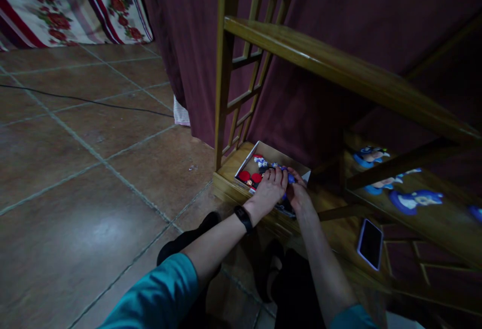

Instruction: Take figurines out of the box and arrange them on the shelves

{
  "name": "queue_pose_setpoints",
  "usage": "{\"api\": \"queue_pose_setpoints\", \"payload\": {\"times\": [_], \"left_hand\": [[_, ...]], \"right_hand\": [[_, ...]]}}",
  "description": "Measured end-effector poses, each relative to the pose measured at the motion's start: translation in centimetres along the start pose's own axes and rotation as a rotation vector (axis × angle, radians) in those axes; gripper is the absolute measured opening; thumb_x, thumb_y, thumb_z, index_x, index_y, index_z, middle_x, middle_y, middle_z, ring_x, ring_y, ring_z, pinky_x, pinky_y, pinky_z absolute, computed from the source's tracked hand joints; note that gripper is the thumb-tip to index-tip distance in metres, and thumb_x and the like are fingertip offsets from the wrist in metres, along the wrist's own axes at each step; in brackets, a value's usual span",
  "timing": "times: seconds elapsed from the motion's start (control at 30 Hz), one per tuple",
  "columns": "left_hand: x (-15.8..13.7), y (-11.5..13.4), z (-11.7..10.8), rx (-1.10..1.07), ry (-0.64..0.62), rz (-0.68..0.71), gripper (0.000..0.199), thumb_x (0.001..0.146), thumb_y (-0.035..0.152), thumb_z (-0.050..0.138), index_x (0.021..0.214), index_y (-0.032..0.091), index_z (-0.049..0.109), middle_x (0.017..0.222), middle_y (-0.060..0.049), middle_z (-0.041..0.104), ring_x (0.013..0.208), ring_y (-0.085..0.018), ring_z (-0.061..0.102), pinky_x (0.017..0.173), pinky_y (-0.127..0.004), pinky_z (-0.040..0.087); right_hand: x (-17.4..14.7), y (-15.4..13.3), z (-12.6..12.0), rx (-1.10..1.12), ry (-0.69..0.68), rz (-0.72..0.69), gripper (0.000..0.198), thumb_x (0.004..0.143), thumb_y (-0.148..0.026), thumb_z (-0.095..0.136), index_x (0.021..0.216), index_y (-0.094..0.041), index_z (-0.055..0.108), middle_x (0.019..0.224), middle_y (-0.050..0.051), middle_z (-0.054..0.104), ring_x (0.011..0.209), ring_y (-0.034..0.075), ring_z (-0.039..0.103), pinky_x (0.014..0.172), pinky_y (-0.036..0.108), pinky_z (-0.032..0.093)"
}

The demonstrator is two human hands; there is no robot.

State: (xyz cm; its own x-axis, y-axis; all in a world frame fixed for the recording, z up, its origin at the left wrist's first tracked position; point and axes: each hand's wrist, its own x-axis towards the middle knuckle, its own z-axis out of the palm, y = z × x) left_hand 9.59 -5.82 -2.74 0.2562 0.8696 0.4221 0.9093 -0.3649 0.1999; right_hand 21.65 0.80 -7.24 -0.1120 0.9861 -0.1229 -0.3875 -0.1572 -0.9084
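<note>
A shallow white cardboard box (245, 162) sits on the lowest wooden shelf with several small toy figures in it. Among them are a figure with round red parts (245, 176) on the left and a white-and-blue figure (260, 161) near the back. My left hand (271, 186), with a black band on its wrist, is over the box, fingers curled onto a blue figure (291, 178). From the right, my right hand (299, 191) closes round the same blue figure. Both hands hide much of it and the box's front right part.
The shelf post (225, 78) and an upper shelf board (331, 70) stand close above the box. To the right are a phone (370, 244) and several blue figures, one lying on its side (415, 200). A black cable (86, 100) crosses the tiled floor.
</note>
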Motion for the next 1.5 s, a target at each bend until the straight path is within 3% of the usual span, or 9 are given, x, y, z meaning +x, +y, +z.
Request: {"api": "queue_pose_setpoints", "payload": {"times": [0.3,0.4,0.5,0.6,0.73,0.87,1.07,1.23,1.5], "left_hand": [[0.1,-0.1,0.0,-0.157,-0.014,-0.056,0.049,0.082,0.006,0.035,0.131,0.008,0.034,0.13,-0.025,0.042,0.117,-0.029,0.045,0.097,-0.046,0.031],[0.2,-1.0,0.3,-0.465,-0.023,-0.191,0.047,0.076,0.006,0.046,0.123,0.014,0.045,0.117,-0.019,0.053,0.106,-0.026,0.053,0.091,-0.038,0.037],[0.8,-2.3,1.1,-0.879,0.061,-0.421,0.031,0.069,0.01,0.06,0.099,0.019,0.062,0.094,-0.011,0.064,0.089,-0.023,0.058,0.08,-0.031,0.043],[1.6,-3.4,2.0,-1.211,0.05,-0.592,0.019,0.06,0.009,0.066,0.076,0.018,0.064,0.067,-0.002,0.063,0.068,-0.018,0.058,0.065,-0.026,0.045],[2.2,-3.8,2.2,-1.514,0.028,-0.771,0.012,0.061,0.014,0.068,0.071,0.014,0.063,0.058,0.001,0.06,0.052,-0.011,0.053,0.053,-0.021,0.044],[2.2,-3.6,1.6,-1.707,0.002,-0.951,0.019,0.058,0.014,0.073,0.075,0.012,0.063,0.066,-0.004,0.065,0.055,-0.011,0.059,0.058,-0.023,0.049],[2.5,-3.8,1.3,-1.791,-0.051,-1.03,0.019,0.063,0.007,0.069,0.08,0.011,0.063,0.07,-0.007,0.067,0.06,-0.012,0.062,0.062,-0.025,0.052],[2.6,-4.1,1.6,-1.838,-0.077,-0.989,0.02,0.062,0.007,0.07,0.081,0.011,0.064,0.075,-0.007,0.068,0.063,-0.012,0.063,0.064,-0.024,0.052],[2.7,-4.2,1.7,-1.724,0.018,-0.975,0.024,0.055,0.008,0.073,0.077,0.012,0.065,0.069,-0.004,0.066,0.058,-0.01,0.06,0.055,-0.018,0.047]], "right_hand": [[-0.1,-0.2,0.0,-0.012,0.018,-0.029,0.037,0.055,-0.008,0.06,0.089,-0.024,0.061,0.098,0.0,0.066,0.087,0.017,0.061,0.076,0.033,0.051],[-0.2,-0.5,0.3,-0.033,0.02,-0.002,0.033,0.057,-0.014,0.064,0.088,-0.022,0.063,0.09,0.0,0.067,0.078,0.016,0.062,0.068,0.03,0.051],[-0.3,-0.8,0.8,-0.068,0.009,-0.003,0.03,0.057,-0.019,0.068,0.087,-0.02,0.064,0.086,0.001,0.068,0.075,0.016,0.061,0.065,0.028,0.049],[-0.5,-1.0,1.4,-0.106,0.003,0.002,0.031,0.058,-0.025,0.07,0.088,-0.019,0.064,0.085,0.002,0.068,0.072,0.015,0.061,0.062,0.028,0.048],[-0.9,-1.5,2.1,-0.096,-0.015,-0.013,0.031,0.062,-0.031,0.069,0.091,-0.019,0.064,0.091,0.003,0.067,0.076,0.015,0.06,0.066,0.028,0.048],[-1.2,-1.8,2.3,-0.07,-0.043,-0.021,0.031,0.064,-0.033,0.069,0.092,-0.021,0.064,0.1,0.003,0.066,0.086,0.017,0.061,0.076,0.03,0.047],[-1.1,-1.5,1.8,-0.113,-0.07,-0.046,0.036,0.065,-0.033,0.068,0.099,-0.022,0.063,0.101,0.003,0.066,0.09,0.018,0.059,0.08,0.031,0.045],[-1.1,-1.5,1.7,-0.137,-0.078,-0.048,0.039,0.065,-0.032,0.068,0.102,-0.023,0.062,0.1,0.003,0.065,0.082,0.016,0.06,0.072,0.028,0.046],[-1.3,-1.8,2.2,-0.091,-0.098,-0.032,0.036,0.062,-0.029,0.07,0.096,-0.023,0.062,0.098,0.002,0.064,0.081,0.015,0.059,0.074,0.029,0.047]]}}
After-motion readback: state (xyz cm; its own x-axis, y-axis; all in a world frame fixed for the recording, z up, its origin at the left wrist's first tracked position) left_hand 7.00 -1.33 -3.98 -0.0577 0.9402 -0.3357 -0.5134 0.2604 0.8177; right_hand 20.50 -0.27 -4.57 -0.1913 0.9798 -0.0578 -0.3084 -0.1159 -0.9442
